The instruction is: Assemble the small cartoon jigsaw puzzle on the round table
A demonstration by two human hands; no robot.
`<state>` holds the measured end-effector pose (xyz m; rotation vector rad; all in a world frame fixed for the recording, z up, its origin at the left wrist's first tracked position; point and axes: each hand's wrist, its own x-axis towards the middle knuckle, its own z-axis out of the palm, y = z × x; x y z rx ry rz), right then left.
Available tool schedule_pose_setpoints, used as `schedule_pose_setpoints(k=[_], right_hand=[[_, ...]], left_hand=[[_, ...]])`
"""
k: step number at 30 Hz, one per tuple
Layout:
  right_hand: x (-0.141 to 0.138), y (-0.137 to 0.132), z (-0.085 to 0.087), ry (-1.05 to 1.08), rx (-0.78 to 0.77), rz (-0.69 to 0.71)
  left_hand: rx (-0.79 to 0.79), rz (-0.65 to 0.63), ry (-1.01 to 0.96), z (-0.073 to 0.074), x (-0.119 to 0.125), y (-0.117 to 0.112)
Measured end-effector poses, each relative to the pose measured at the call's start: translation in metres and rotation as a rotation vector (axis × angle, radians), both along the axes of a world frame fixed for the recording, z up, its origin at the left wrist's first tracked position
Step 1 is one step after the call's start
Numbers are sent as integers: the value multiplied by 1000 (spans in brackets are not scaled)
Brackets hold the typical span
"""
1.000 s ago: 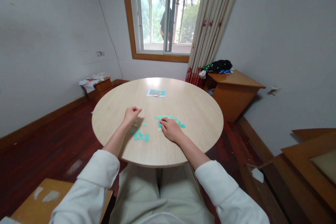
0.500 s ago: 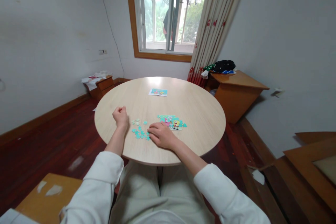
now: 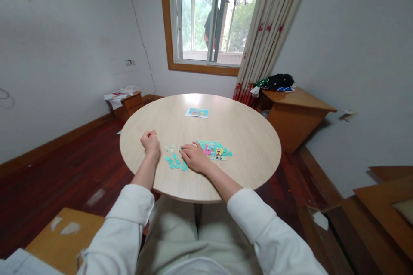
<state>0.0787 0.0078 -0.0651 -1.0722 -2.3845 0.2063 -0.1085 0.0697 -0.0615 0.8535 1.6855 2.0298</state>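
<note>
Since the frame a second ago, both hands have shifted left: the left hand (image 3: 150, 142) off its place above the loose pieces, the right hand (image 3: 194, 157) off the joined part of the jigsaw. The view has swung a little too.

Left hand: clenched in a fist left of the pieces, apart from them; whether anything sits inside cannot be told. Right hand: palm down, fingers extended, lying between the two groups. A teal bit shows at its fingertips — pinned or merely beside them, unclear.

Under and just left of the right hand, loose teal pieces (image 3: 175, 162) lie scattered, a few pale pieces (image 3: 169, 149) beyond them. To its right, the SpongeBob jigsaw (image 3: 219, 151) lies flat on the round tabletop (image 3: 248, 131), its right end stepped and its left end partly covered by the hand. Farther out, near the far side, a printed sheet (image 3: 197, 113) shows similar cartoon figures.

Risks, as judged: the right hand lies against the jigsaw's left end — a sideways drag of thumb or palm could part the joints or skew the whole section. A leftward sweep could scatter loose pieces, or hide one beneath the palm. Thin, light-looking pieces would probably slide easily on that smooth surface.
</note>
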Motion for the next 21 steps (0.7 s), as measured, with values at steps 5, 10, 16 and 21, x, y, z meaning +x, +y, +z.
schedule_pose_setpoints(k=[5, 10, 16, 21], right_hand=[[-3, 11, -1, 52, 21, -65], [-2, 16, -1, 100, 61, -224], [-7, 20, 0, 79, -68, -306], [-13, 29, 2, 56, -172, -353]], left_hand=[[-17, -9, 6, 3, 3, -3], [-23, -12, 23, 6, 5, -6], [-12, -24, 27, 3, 5, -5], [-12, -39, 62, -1, 3, -3]])
